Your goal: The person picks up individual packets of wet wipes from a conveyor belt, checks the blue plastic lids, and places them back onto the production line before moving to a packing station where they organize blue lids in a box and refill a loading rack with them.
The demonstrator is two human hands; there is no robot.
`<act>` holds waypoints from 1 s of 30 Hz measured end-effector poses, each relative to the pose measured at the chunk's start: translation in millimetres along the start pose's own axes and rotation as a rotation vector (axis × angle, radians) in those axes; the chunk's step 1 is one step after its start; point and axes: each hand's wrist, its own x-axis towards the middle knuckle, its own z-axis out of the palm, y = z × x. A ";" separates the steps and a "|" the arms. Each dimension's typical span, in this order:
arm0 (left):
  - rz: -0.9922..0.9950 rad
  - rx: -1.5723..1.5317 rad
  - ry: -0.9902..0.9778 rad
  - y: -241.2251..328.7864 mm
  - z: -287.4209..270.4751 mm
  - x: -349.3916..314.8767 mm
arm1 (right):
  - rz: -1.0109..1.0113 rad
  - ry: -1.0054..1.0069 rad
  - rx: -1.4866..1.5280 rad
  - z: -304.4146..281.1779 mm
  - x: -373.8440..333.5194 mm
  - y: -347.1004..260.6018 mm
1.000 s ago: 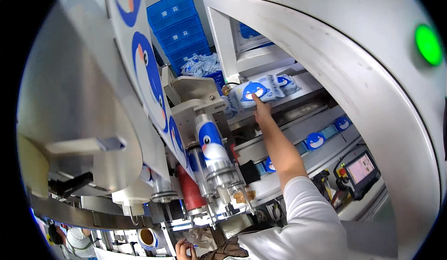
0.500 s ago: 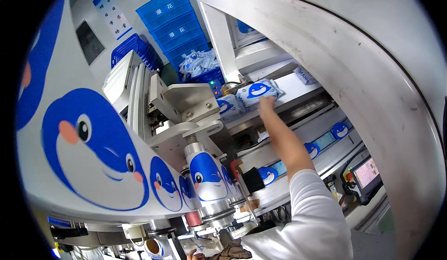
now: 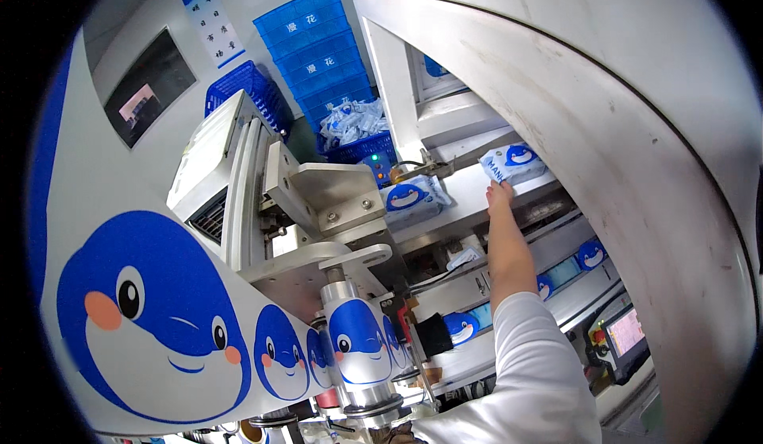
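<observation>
My right hand (image 3: 499, 195) reaches forward over the machine to the near left corner of a white-and-blue soft pack (image 3: 518, 163) with a whale picture. Its fingers are apart, at the pack's edge and not wrapped round it. Under the pack runs a pale conveyor surface (image 3: 465, 193). A second, similar soft pack (image 3: 408, 198) lies to the left, partly behind a metal bracket (image 3: 334, 190). My left hand is not in view.
At lower left a large roll of whale-printed film (image 3: 147, 325) feeds round a metal roller (image 3: 340, 291). A curved white housing (image 3: 604, 118) bounds the right side. Stacked blue crates (image 3: 306, 38) stand behind. A control screen (image 3: 626, 333) is at lower right.
The pack by my right hand has moved right along the conveyor, away from the fingers. A farther pack has gone from sight. The left fingers at the lower edge no longer show.
</observation>
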 end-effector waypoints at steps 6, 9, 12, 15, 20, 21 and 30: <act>-0.072 0.006 0.007 -0.9 -3.9 -28.4 | 0.166 0.107 -0.023 46.4 -73.8 26.3; -0.050 -0.042 0.019 -2.4 -2.0 -32.7 | 0.101 -0.030 -0.003 46.0 -97.7 17.8; -0.185 -0.414 -0.029 -10.2 4.8 -37.6 | 0.036 -0.227 0.204 35.9 -120.8 -16.6; 0.330 -0.234 0.206 9.0 -4.8 -15.6 | 0.052 -0.315 0.453 35.9 -199.0 -46.5; 0.634 -0.387 -0.012 87.8 -41.8 17.4 | -0.268 -0.529 0.389 -5.9 -369.4 -85.6; 0.742 -0.390 -0.028 98.0 -46.2 21.5 | -0.367 -0.527 0.297 -16.7 -405.9 -94.8; 0.775 -1.052 -0.370 156.1 -49.7 7.0 | -0.665 -0.470 -0.362 -154.7 -660.2 -54.0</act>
